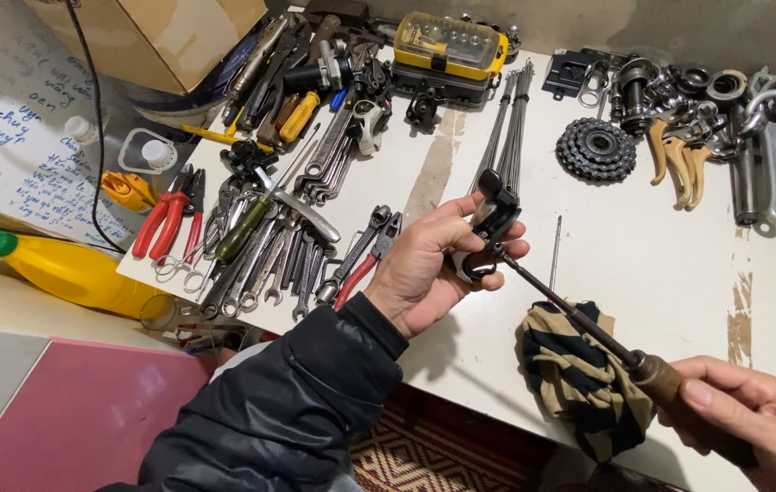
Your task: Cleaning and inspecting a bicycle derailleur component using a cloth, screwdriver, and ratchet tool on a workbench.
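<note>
gripping a black brake part (pixel 490 228) in the left hand (pixel 433 264).

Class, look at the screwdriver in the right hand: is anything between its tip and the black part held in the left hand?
Nothing visible: the screwdriver tip already meets the black part in the left hand; the right hand holds its wooden handle.

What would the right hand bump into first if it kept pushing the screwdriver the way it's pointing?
Probably the small black metal part pinched in the left hand. The right hand aims its screwdriver up-left, and the tip already looks to be at that part.
</note>
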